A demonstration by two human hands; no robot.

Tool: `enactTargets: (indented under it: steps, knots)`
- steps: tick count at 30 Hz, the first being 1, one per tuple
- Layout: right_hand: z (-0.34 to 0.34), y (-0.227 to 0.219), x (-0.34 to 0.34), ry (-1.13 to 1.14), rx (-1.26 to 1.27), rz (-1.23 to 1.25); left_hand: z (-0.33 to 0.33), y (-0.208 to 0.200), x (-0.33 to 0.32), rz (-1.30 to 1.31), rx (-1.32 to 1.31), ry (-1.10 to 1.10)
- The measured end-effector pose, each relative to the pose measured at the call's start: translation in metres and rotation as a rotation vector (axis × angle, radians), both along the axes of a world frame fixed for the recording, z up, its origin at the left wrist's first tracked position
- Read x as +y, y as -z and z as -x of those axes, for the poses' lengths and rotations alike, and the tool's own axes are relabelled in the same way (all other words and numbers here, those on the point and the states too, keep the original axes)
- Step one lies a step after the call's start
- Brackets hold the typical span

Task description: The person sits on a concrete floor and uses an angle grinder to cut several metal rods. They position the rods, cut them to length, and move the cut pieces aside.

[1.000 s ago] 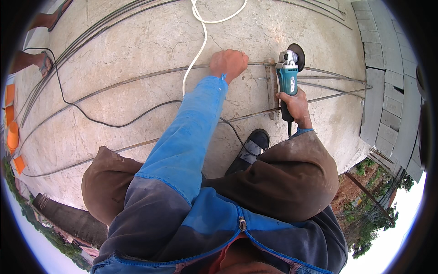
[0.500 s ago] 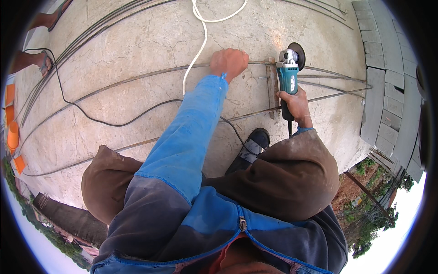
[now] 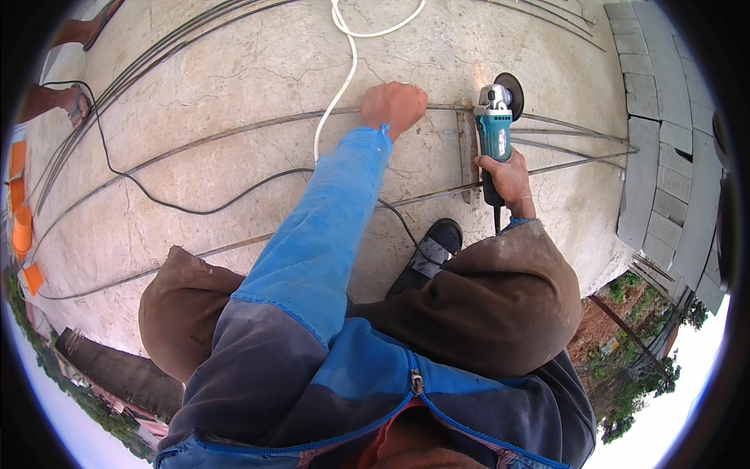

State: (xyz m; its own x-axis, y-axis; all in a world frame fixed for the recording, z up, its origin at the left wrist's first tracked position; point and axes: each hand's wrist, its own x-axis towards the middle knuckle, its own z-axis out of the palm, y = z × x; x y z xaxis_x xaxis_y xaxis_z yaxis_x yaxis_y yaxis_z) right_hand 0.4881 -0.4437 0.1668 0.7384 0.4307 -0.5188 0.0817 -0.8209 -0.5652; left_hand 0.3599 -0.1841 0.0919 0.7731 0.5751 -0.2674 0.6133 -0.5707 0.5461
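Note:
Closed around a long steel rebar (image 3: pixel 234 134) is my left hand (image 3: pixel 394 107), arm stretched forward over the concrete floor. My right hand (image 3: pixel 509 181) grips a teal angle grinder (image 3: pixel 494 134) by its black rear body, with the thumb on its left side. The grinder's dark disc (image 3: pixel 510 95) is at the rebar, right of a small wooden block (image 3: pixel 466 148) that lies under the bar. Sparks (image 3: pixel 479 72) fly forward from near the grinder's head. Where the disc meets the bar is hidden by the tool.
A second rebar (image 3: pixel 437 193) runs nearer my shoe (image 3: pixel 439 242). A black cord (image 3: pixel 195 211) and a white hose (image 3: pixel 344 78) cross the floor. Grey blocks (image 3: pixel 641 148) line the right edge. Another person's foot (image 3: pixel 76 108) stands at left beside bundled bars (image 3: pixel 133 86).
Both hands and the grinder stay almost in place. The spray of sparks has shifted slightly and looks narrower.

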Motion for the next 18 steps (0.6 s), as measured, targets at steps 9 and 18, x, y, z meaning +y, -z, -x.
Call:
enactTargets:
  steps: [9, 18]
  knots:
    - [0.0018, -0.0039, 0.0028, -0.017, -0.014, 0.007, -0.0002, -0.0033, -0.0002, 0.014, 0.001, -0.008]
    - [0.0038, -0.0066, 0.0041, -0.004, 0.0, 0.014, -0.0004, -0.0044, 0.0019, 0.026, 0.031, 0.006]
